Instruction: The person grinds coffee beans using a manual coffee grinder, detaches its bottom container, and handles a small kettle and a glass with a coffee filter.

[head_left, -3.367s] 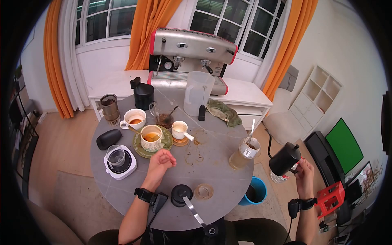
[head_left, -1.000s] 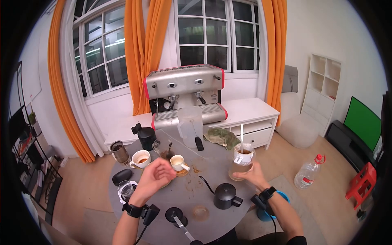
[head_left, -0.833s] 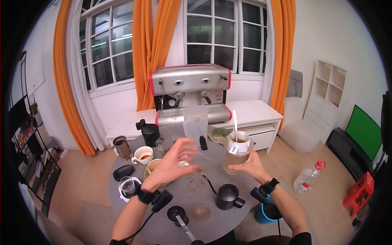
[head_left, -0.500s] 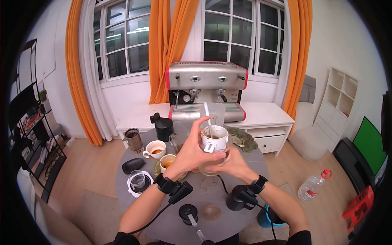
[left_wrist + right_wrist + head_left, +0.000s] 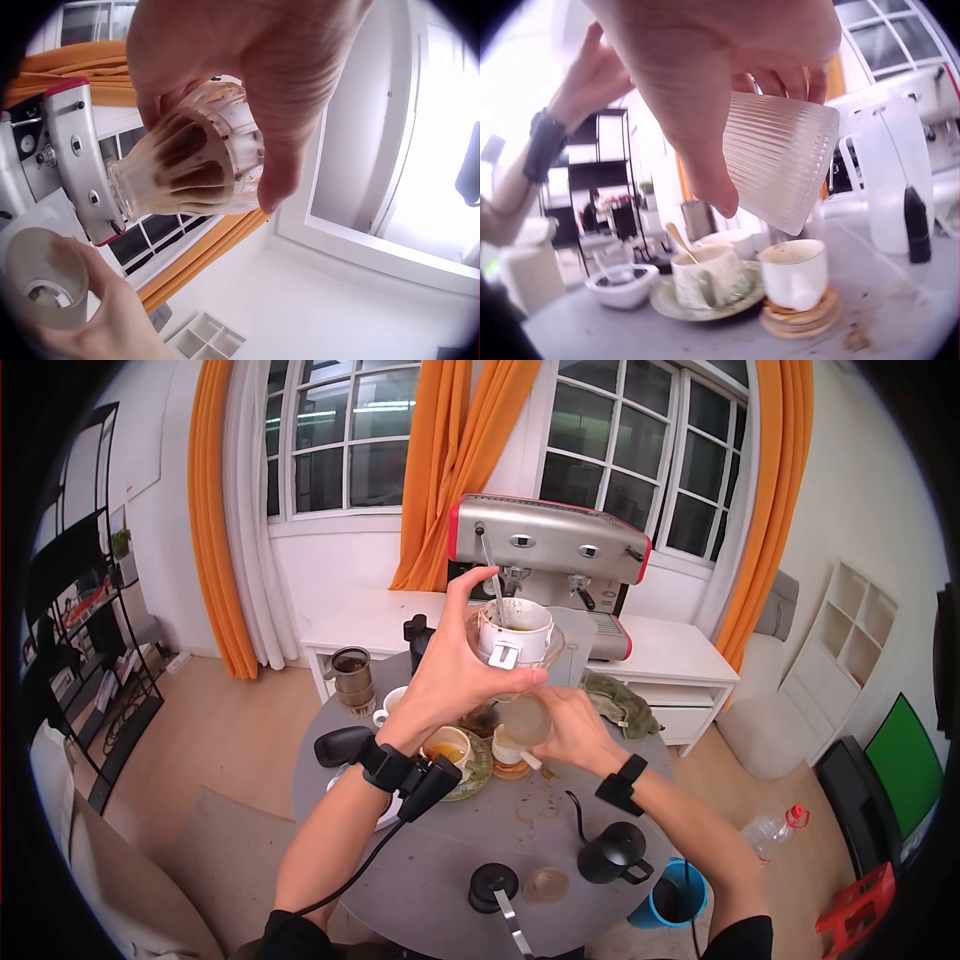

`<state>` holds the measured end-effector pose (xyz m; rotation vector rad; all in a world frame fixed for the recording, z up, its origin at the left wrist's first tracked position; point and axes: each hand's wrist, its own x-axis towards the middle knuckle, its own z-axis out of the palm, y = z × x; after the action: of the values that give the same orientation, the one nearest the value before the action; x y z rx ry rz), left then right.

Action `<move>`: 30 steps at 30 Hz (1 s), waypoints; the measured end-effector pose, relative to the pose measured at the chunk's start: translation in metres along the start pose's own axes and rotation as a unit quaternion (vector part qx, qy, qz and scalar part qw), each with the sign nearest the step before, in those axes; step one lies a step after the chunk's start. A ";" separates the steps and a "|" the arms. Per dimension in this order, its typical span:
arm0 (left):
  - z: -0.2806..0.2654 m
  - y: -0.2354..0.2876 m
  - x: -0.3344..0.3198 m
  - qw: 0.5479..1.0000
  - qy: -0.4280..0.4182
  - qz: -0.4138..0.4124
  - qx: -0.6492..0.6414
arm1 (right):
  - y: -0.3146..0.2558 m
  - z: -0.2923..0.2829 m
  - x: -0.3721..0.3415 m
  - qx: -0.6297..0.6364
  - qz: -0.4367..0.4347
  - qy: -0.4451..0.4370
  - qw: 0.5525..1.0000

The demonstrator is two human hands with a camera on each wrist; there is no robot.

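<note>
My left hand (image 5: pixel 450 675) grips a clear, ribbed glass coffee dripper (image 5: pixel 187 161) and holds it raised. A stained white filter (image 5: pixel 515 622) sits inside, with dark grounds showing through the glass and a pale stirring stick (image 5: pixel 494 585) standing in it. Lower and to the right, my right hand (image 5: pixel 580 730) holds a ribbed glass cup (image 5: pixel 780 161) between thumb and fingers. This glass is tilted, close above a small white cup (image 5: pixel 796 276) on round wooden coasters (image 5: pixel 802 322). Beside that cup, a patterned cup (image 5: pixel 709 277) with a gold spoon stands on a green saucer (image 5: pixel 671 304).
A black gooseneck kettle (image 5: pixel 612 852), a hand grinder (image 5: pixel 493 887) and a small glass (image 5: pixel 546 885) stand on the near table (image 5: pixel 430 875). A translucent pitcher (image 5: pixel 891 172) is at the back. A blue bucket (image 5: pixel 675 895) is on the floor, right.
My right hand has put down the kettle and picked up the glass with the dripper. My left hand has taken the dripper and lifted it off; the glass has moved left over the white cup.
</note>
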<state>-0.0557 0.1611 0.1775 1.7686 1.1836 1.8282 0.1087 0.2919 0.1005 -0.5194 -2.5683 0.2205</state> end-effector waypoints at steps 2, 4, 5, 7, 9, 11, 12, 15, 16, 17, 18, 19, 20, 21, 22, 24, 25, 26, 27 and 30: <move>-0.007 -0.003 -0.003 1.000 0.003 -0.002 0.022 | 0.007 0.006 0.008 -0.128 -0.079 0.026 0.988; -0.012 -0.012 -0.007 1.000 0.010 -0.004 0.002 | 0.012 0.009 0.018 -0.278 -0.174 0.035 0.944; -0.015 -0.016 -0.010 1.000 0.013 -0.004 0.001 | 0.015 0.013 0.022 -0.278 -0.177 0.033 0.944; -0.021 -0.022 -0.014 1.000 0.008 -0.016 0.007 | 0.021 0.021 0.029 -0.339 -0.227 0.051 0.912; -0.024 -0.032 -0.018 1.000 0.012 -0.025 0.008 | 0.022 0.025 0.033 -0.364 -0.257 0.042 0.894; -0.027 -0.036 -0.022 0.999 0.014 -0.035 0.008 | 0.023 0.028 0.036 -0.387 -0.287 0.033 0.876; -0.027 -0.036 -0.023 0.999 0.019 -0.038 0.014 | 0.024 0.030 0.037 -0.393 -0.309 0.047 0.864; -0.030 -0.041 -0.025 0.999 0.027 -0.038 0.017 | 0.021 0.031 0.038 -0.406 -0.334 0.051 0.849; -0.031 -0.043 -0.025 0.999 0.028 -0.035 0.015 | 0.020 0.031 0.038 -0.411 -0.336 0.042 0.846; -0.032 -0.043 -0.025 0.999 0.028 -0.036 0.014 | 0.020 0.032 0.039 -0.412 -0.336 0.040 0.846; -0.033 -0.042 -0.026 0.999 0.028 -0.037 0.015 | 0.020 0.032 0.039 -0.411 -0.342 0.037 0.844; -0.034 -0.042 -0.026 0.999 0.028 -0.037 0.017 | 0.020 0.033 0.040 -0.410 -0.348 0.035 0.842; -0.034 -0.042 -0.026 0.999 0.028 -0.038 0.017 | 0.020 0.033 0.040 -0.410 -0.348 0.034 0.842; -0.034 -0.043 -0.026 0.999 0.029 -0.034 0.015 | 0.021 0.034 0.041 -0.410 -0.355 0.037 0.840; -0.034 -0.043 -0.026 0.999 0.029 -0.031 0.013 | 0.022 0.035 0.042 -0.411 -0.361 0.040 0.837; -0.034 -0.042 -0.026 0.999 0.028 -0.031 0.009 | 0.022 0.034 0.041 -0.410 -0.364 0.035 0.836; -0.034 -0.041 -0.027 0.999 0.027 -0.032 0.004 | 0.022 0.034 0.041 -0.409 -0.368 0.030 0.835; -0.034 -0.040 -0.027 0.999 0.027 -0.031 0.005 | 0.022 0.034 0.041 -0.409 -0.368 0.031 0.834; -0.035 -0.039 -0.027 0.999 0.028 -0.036 0.010 | 0.023 0.035 0.041 -0.418 -0.374 0.033 0.827; -0.035 -0.037 -0.028 0.998 0.032 -0.045 0.015 | 0.022 0.037 0.038 -0.428 -0.381 0.037 0.819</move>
<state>-0.0951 0.1511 0.1358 1.6555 1.2998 1.8361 0.0663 0.3253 0.0808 0.2577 -2.4486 -1.2395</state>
